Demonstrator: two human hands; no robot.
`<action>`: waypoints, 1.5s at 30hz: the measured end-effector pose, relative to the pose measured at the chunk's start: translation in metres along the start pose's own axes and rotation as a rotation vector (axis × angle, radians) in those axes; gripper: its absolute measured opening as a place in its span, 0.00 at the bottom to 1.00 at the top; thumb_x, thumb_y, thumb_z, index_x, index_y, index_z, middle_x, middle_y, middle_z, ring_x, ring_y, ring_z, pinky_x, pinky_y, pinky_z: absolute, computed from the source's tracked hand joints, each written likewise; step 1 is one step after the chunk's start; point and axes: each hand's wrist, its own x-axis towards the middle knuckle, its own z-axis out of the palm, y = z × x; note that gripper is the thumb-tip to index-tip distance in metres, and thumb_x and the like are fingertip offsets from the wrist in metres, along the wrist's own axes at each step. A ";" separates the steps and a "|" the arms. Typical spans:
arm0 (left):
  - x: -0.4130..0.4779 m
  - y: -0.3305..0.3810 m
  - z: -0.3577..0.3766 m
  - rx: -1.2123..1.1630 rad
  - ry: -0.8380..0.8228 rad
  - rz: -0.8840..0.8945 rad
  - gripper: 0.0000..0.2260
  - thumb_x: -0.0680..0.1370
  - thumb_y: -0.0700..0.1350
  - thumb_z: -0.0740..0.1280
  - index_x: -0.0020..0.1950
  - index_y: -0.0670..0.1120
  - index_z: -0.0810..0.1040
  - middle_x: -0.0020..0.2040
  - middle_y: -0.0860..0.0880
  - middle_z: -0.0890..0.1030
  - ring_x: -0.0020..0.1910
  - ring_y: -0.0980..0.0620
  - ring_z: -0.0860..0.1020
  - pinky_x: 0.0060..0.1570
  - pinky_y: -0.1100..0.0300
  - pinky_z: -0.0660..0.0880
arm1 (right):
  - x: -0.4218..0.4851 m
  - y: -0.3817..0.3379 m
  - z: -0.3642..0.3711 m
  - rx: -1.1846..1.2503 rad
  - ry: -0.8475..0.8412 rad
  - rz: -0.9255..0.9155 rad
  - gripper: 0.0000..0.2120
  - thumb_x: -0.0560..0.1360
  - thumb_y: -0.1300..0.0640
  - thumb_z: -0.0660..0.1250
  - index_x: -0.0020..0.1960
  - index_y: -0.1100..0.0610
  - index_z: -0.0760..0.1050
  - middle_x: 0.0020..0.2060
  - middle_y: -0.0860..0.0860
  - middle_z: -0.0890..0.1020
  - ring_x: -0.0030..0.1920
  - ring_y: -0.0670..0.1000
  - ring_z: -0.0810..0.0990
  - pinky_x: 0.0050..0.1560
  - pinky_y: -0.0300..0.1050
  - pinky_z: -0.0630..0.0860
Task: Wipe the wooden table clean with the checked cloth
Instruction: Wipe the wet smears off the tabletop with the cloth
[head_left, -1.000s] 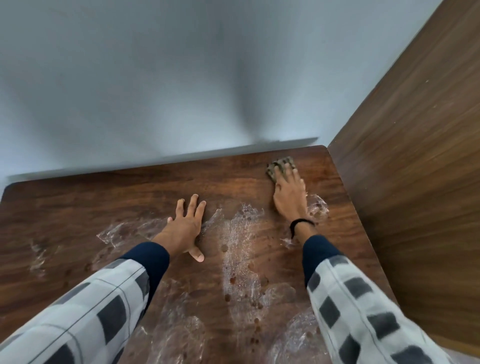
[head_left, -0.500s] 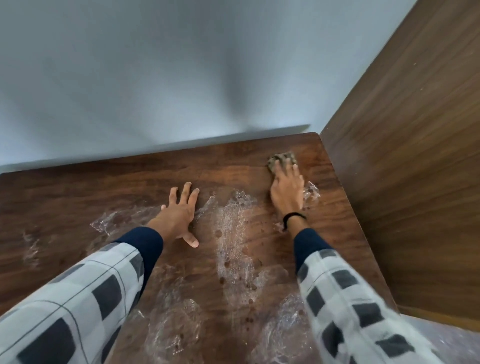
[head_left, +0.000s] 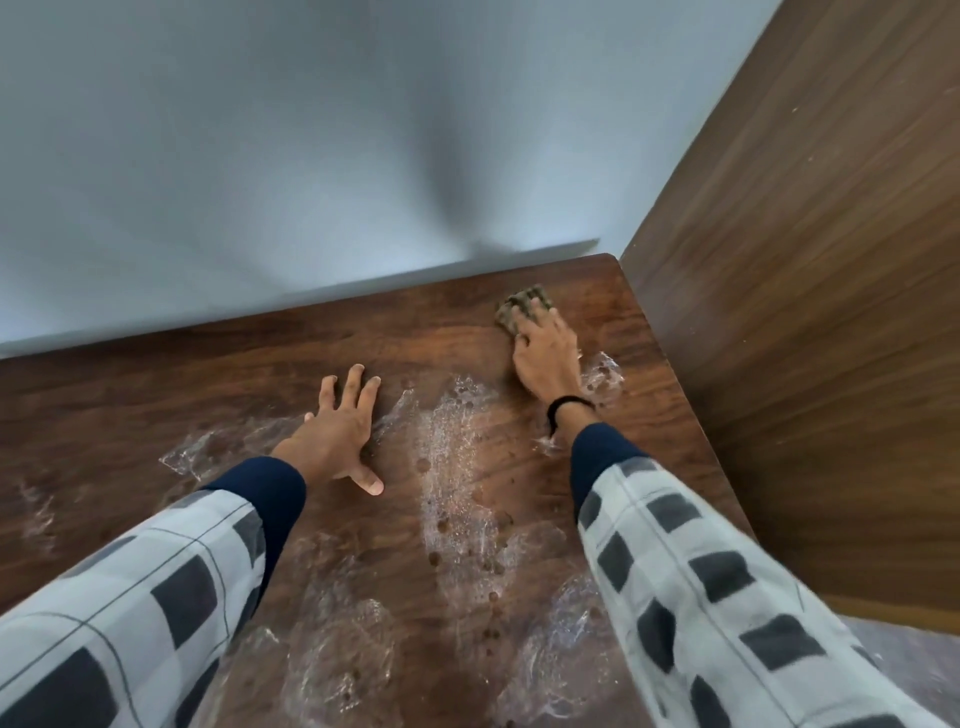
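1. One checked cloth (head_left: 522, 306), bunched, near far right corner of wet surface (head_left: 156, 374).
2. Right grip (head_left: 545, 358): released, straight fingers pressing cloth down.
3. Left grip (head_left: 340, 441): released, flat on mid-surface.

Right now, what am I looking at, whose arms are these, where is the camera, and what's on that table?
No machine here: one camera worn on a person's head looks down at their own two arms in checked sleeves. The left hand lies flat, fingers spread, on the wooden table. The right hand presses the checked cloth onto the table near its far right corner. Foamy wet smears and small dark spots cover the middle and near part.
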 end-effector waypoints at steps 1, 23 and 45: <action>0.000 0.000 0.000 0.007 0.002 0.002 0.67 0.62 0.57 0.81 0.78 0.48 0.30 0.75 0.49 0.24 0.76 0.37 0.31 0.72 0.35 0.54 | -0.015 -0.005 0.005 0.014 -0.006 -0.073 0.21 0.82 0.55 0.57 0.75 0.48 0.69 0.78 0.50 0.64 0.75 0.57 0.61 0.77 0.57 0.56; -0.003 0.006 -0.004 0.026 -0.007 -0.020 0.68 0.61 0.57 0.81 0.78 0.47 0.30 0.76 0.48 0.26 0.76 0.37 0.32 0.71 0.35 0.57 | 0.034 0.054 -0.026 -0.113 -0.117 -0.134 0.26 0.85 0.57 0.49 0.81 0.45 0.51 0.81 0.50 0.47 0.80 0.54 0.44 0.77 0.56 0.43; -0.002 0.004 -0.002 0.014 0.007 -0.009 0.68 0.60 0.57 0.82 0.78 0.47 0.30 0.76 0.49 0.25 0.76 0.37 0.32 0.72 0.36 0.58 | 0.072 0.059 -0.030 -0.059 -0.023 0.132 0.29 0.81 0.57 0.52 0.81 0.48 0.51 0.81 0.50 0.49 0.80 0.56 0.47 0.78 0.56 0.49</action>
